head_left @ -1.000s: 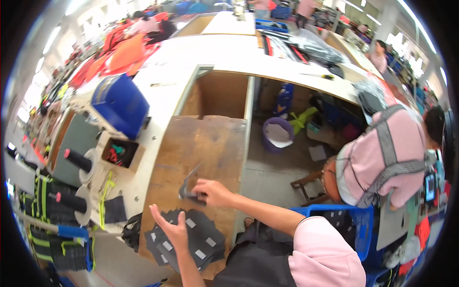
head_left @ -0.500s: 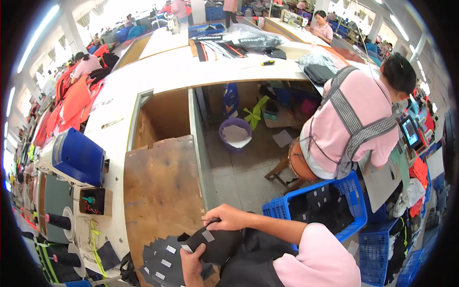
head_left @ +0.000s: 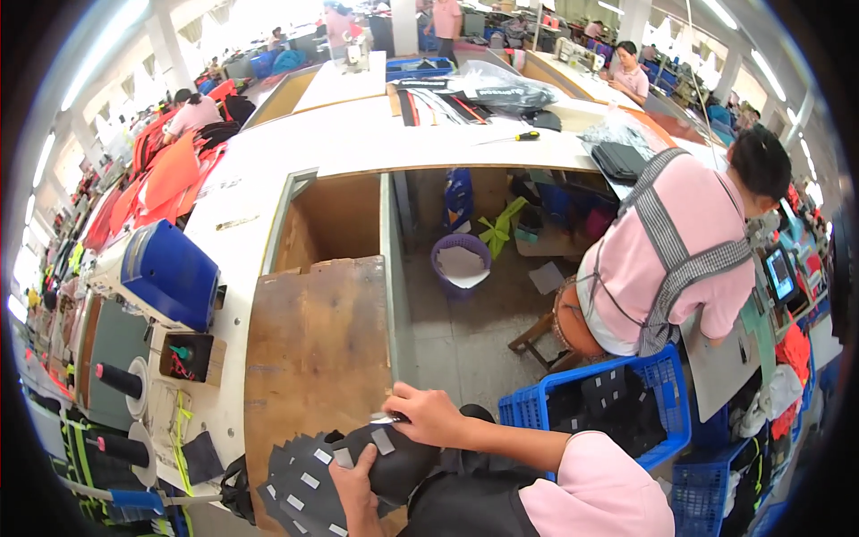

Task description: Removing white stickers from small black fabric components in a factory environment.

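Note:
A fanned stack of dark fabric pieces (head_left: 300, 488) with small grey patches lies at the near edge of the wooden table (head_left: 313, 349). My left hand (head_left: 355, 488) presses on the stack and grips a curved dark piece (head_left: 398, 461) from below. My right hand (head_left: 429, 414) is closed on the top edge of that same piece, at the table's near right corner. My pink sleeve (head_left: 591, 488) comes in from the lower right.
A blue sewing-machine head (head_left: 170, 273) and thread cones (head_left: 121, 380) stand left. A blue crate (head_left: 617, 403) of dark pieces sits right, beside a seated person in pink (head_left: 671, 259). A purple bin (head_left: 461, 264) stands on the floor under a long white table (head_left: 358, 134).
The view has swung right and down. My right hand drew back from mid-table to the near right corner, and both hands now hold a dark piece over the stack.

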`<state>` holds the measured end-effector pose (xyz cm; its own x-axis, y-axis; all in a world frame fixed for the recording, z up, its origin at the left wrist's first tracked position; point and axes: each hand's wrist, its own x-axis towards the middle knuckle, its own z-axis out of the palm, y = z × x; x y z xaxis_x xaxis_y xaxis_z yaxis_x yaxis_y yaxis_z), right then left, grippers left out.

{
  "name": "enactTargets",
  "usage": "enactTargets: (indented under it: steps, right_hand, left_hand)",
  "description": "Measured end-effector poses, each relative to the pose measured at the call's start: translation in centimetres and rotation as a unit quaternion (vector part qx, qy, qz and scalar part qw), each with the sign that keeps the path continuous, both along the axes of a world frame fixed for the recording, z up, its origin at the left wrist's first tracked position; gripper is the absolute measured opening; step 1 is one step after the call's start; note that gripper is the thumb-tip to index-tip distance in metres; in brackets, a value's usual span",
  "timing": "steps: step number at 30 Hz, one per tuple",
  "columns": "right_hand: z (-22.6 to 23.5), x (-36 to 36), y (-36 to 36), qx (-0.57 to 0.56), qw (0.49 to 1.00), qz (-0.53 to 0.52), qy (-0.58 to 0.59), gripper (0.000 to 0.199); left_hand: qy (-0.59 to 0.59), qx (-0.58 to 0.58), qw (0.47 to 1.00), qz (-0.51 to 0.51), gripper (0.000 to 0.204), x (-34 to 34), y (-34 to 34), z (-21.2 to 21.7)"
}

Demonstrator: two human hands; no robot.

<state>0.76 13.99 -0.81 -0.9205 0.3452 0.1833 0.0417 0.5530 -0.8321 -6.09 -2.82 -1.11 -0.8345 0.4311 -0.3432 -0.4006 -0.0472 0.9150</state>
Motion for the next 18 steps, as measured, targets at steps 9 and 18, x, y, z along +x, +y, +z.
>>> enactTargets:
  steps: [9, 18]
  right_hand:
    - [-1.1, -0.6, -2.4, 0.044, 0.989, -0.027, 0.135, 0.025]
    - [-0.1, 0.2, -1.9, 0.062, 0.998, -0.031, 0.007, 0.031]
  left_hand:
    - [0.002, 0.019, 1.000, 0.016, 0.027, 0.1, 0.0, -0.2]
    - [-0.007, -0.028, 0.999, 0.021, 0.038, 0.0, 1.4, 1.5]
